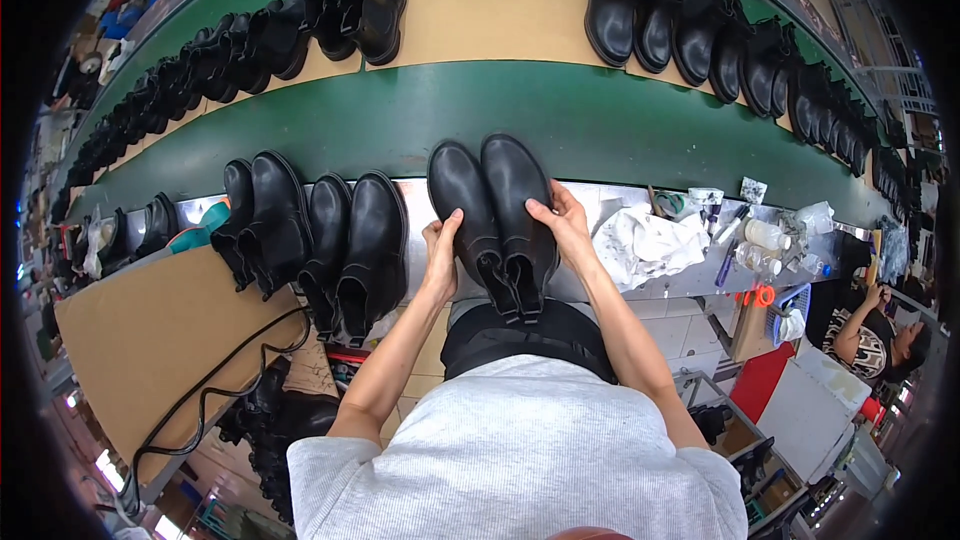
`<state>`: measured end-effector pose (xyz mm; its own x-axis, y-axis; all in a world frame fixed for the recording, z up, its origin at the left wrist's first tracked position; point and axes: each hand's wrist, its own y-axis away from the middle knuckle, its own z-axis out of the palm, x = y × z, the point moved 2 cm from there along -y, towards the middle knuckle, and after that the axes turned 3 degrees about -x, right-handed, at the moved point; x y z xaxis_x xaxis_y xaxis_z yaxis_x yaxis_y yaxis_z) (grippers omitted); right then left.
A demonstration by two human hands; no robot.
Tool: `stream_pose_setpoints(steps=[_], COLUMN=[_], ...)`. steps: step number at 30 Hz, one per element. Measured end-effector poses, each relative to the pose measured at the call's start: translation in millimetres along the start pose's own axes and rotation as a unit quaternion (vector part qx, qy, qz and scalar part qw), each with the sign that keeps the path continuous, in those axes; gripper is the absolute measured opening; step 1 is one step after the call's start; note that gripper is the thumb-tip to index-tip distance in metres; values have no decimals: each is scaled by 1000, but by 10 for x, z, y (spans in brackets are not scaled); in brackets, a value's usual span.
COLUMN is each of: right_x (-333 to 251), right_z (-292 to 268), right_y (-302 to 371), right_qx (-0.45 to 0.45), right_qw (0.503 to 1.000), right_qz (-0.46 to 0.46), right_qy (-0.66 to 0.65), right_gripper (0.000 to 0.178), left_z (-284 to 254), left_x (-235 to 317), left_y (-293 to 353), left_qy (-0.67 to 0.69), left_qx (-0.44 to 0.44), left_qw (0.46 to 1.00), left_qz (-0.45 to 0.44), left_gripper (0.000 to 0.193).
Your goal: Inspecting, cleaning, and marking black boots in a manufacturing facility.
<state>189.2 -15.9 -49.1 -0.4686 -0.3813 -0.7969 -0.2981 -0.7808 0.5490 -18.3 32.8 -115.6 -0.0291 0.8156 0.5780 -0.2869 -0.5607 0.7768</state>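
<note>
Between my hands is a pair of black ankle boots, side by side with toes pointing away from me. My left hand point(442, 248) grips the left boot point(464, 195) from its outer side, thumb on the upper. On the other side my right hand point(566, 224) holds the right boot point(516, 190), its thumb lying across the upper and its fingers along the outer side. The boots' open tops face me, close to my waist. Just left of my left hand stand two more pairs of black boots point(371, 240) on the bench edge.
A green conveyor belt point(400, 110) crosses ahead, carrying rows of black boots point(612, 5) on tan cardboard. To the right, a metal ledge holds a stained white cloth point(650, 245), plastic bottles point(766, 234) and scissors point(668, 202). Cardboard point(150, 330) and a black cable point(215, 380) lie left. Another person point(862, 340) sits far right.
</note>
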Motion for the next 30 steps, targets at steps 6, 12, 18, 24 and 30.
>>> stream_pose_setpoints(steps=[6,12,18,24,30], right_x=[-157,-41,32,-79,-642], right_z=[-137,-339,-314,-401,-81], right_y=[10,-21,58,140,357], right_qx=[-17,-16,-160,31,-9], right_qw=[998,988,956,999,999], right_qz=[-63,26,60,-22,-22], right_qy=[19,-154,-240,-25,27], right_gripper=[59,49,46,45,45], left_z=[373,531,597,478,391], left_x=[624,1143,1250,854,229], left_y=[360,737,896,421,70], left_qy=[-74,-147,-216,-43,230], left_qx=[-35,-140,-184,-143,-368], left_qw=[982,950,933,987,897], left_qz=[169,237,220,56,-81], left_gripper=[72,65,77,79,71])
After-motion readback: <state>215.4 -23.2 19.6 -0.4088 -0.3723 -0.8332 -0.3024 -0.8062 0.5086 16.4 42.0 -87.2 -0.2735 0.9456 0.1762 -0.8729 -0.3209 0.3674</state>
